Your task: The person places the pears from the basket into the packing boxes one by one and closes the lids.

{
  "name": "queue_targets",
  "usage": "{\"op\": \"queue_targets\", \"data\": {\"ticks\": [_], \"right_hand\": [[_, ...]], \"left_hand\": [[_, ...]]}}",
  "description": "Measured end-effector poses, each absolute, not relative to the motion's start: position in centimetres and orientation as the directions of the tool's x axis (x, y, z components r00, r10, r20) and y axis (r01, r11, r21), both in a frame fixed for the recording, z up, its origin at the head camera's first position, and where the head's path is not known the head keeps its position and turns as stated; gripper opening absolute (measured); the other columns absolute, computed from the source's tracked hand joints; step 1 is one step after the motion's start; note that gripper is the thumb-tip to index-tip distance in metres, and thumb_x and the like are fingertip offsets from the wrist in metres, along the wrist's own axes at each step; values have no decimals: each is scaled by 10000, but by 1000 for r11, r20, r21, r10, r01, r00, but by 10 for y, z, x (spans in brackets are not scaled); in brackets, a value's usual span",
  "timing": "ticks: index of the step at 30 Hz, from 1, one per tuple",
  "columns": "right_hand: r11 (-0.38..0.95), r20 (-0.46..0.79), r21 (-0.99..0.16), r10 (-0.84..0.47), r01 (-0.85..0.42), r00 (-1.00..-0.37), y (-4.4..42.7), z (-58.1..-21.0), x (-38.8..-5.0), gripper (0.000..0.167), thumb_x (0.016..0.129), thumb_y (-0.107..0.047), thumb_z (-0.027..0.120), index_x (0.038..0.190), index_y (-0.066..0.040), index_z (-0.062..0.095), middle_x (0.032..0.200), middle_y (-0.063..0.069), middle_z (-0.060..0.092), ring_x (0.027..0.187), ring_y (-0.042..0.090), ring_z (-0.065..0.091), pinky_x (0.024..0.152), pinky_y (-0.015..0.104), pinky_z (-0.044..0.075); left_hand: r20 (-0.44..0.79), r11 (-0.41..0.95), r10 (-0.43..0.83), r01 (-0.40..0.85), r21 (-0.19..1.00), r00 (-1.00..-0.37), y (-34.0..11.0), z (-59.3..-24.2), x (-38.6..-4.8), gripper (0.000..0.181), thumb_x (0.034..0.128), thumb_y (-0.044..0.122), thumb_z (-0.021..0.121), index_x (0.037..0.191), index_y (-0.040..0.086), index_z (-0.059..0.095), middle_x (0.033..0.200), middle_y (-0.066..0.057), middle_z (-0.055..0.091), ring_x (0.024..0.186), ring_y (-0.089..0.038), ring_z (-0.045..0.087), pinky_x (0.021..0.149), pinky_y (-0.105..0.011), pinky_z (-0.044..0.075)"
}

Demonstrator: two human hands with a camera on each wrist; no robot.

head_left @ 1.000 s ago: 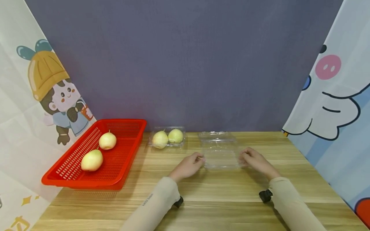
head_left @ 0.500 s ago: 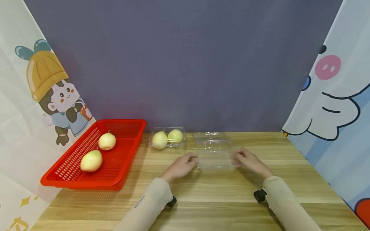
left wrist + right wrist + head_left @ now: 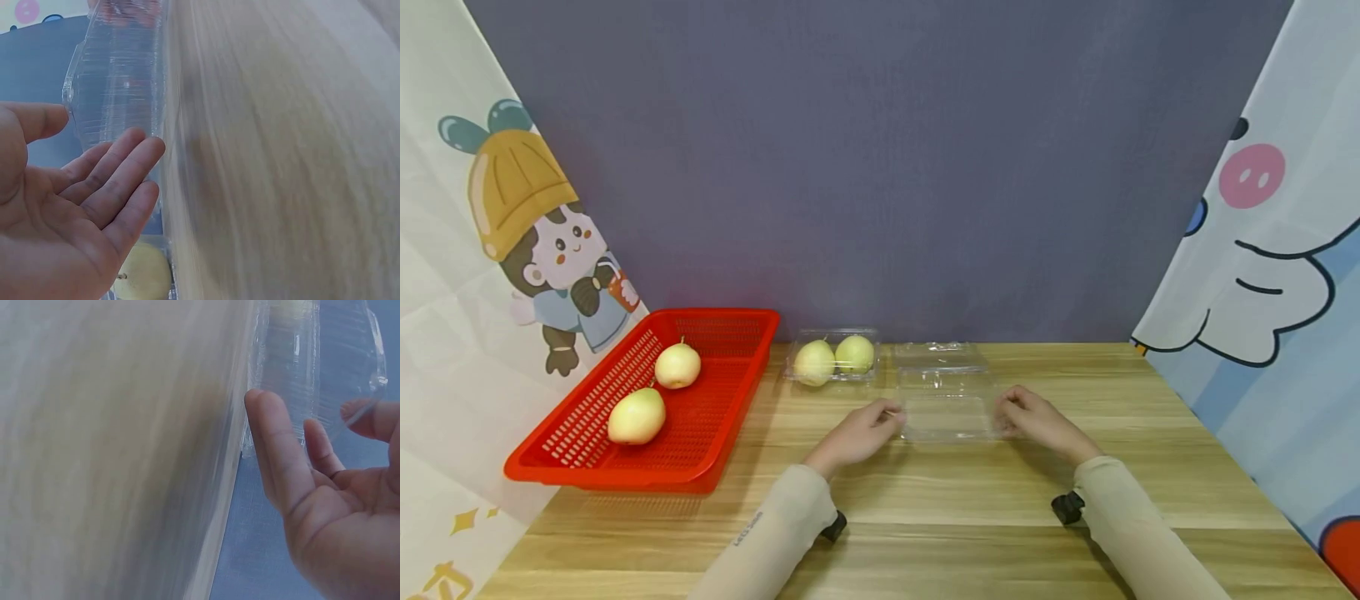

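I am judging the work to be about half done. Two pale yellow, rounded pears [image 3: 815,363] are sitting side by side in one clear, rectangular plastic box [image 3: 863,377] by the table's far edge. A second clear plastic box [image 3: 950,417], hinged and lying open, is showing no fruit; it is standing right of the filled one, its far part reaching toward that same edge. Two more pale yellow pears [image 3: 637,416] are waiting in the red, slatted plastic basket [image 3: 610,477] along the table's left edge, so I am counting those as left over, along with the open lid.

The left hand [image 3: 857,435] and right hand [image 3: 1047,425] are flanking the second box, one at each end. On both, the thumb is standing wide of nearly straight fingers; the tips are meeting or almost meeting the plastic, and I can't tell how firmly.

The thin box walls are looking ribbed and glossy, catching white glints, and I am expecting them to flex easily. The pears are looking smooth and matte, while the wood-grain table [image 3: 940,517] is running in pale, streaky bands.
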State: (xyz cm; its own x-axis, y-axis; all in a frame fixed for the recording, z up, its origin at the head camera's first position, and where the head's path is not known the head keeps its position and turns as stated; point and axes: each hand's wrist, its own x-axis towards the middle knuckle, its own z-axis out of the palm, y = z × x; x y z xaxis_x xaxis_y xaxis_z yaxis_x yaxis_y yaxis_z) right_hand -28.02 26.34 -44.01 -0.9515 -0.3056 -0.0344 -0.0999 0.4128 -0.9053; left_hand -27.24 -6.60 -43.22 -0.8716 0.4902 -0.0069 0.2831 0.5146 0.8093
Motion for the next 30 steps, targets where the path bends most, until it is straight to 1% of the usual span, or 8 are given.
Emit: {"op": "queue_targets", "data": {"ticks": [5,12,17,21,26,30], "right_hand": [[409,-36,-907,-316,-102,-948,261,-442,-281,352,1082,-161,418,1262,140,435,1138,273,580,1053,381,637,830,381,577],[404,-56,-910,-336,-90,-940,261,-440,-280,331,1086,-151,406,1250,135,437,1102,261,578,980,343,621,842,391,574],[396,-71,-914,-371,-89,-926,262,-439,-280,357,1093,-165,390,1271,142,422,1140,262,568,999,332,609,871,395,569],[382,-86,-921,-388,-75,-918,264,-439,-283,384,1091,-188,416,1269,152,429,1158,270,569,1020,333,609,884,392,565],[363,-98,-930,-410,-64,-907,268,-439,-288,373,1083,-157,431,1227,186,459,1098,272,578,970,304,636,847,376,578],[347,-121,-937,-431,-41,-894,272,-441,-290,419,1084,-160,422,1267,217,435,1117,288,600,953,269,648,834,351,580]], "left_hand": [[-17,518,493,278,809,-870,-70,-431,-272,483,1073,369,449,1403,22,515,1265,-136,625,1192,-320,577,990,-486,480],[-12,530,510,303,792,-860,-73,-431,-272,522,1062,427,454,1373,14,530,1209,-106,654,1146,-289,604,964,-468,495],[-13,535,512,307,787,-859,-74,-432,-271,488,1070,384,451,1369,7,533,1210,-117,660,1147,-298,608,964,-474,495],[-18,535,513,303,789,-858,-74,-431,-271,466,1075,342,453,1376,-5,526,1215,-127,659,1152,-308,608,967,-480,494],[-38,537,515,289,792,-856,-75,-431,-271,509,1070,396,450,1396,10,515,1231,-116,654,1161,-298,604,964,-473,496],[-54,543,512,275,793,-857,-75,-432,-272,541,1063,442,444,1408,32,513,1236,-99,651,1162,-279,602,964,-463,496]]}}
